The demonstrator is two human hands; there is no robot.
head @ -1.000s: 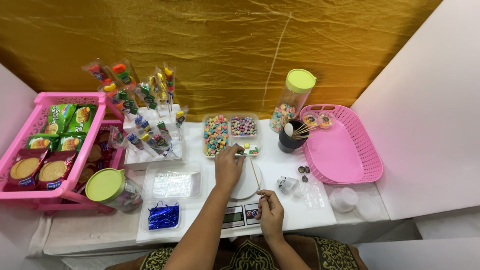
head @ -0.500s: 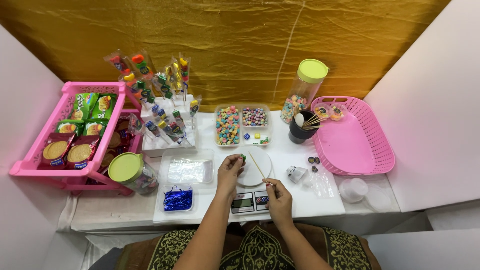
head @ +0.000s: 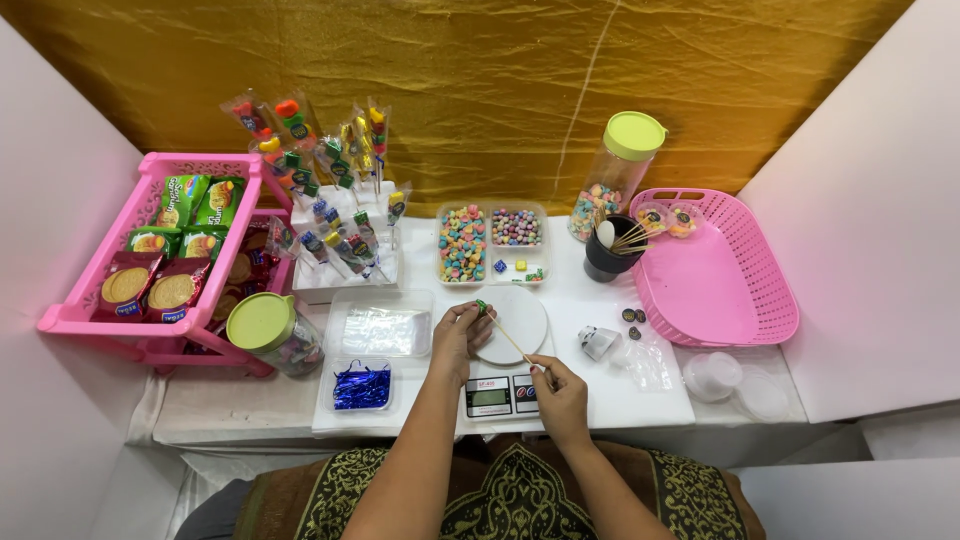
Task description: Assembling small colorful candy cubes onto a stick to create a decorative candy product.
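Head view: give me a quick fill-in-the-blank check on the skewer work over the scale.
1. The left hand holds a small ____ candy at the tip of the wooden skewer.
2. The right hand grips the skewer's ____ end.
3. The basket on the right is ____.

Missing: green; lower; pink

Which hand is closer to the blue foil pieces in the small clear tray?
Left. The left hand is just right of and above the blue foil pieces; the right hand is farther right, past the small digital scale.
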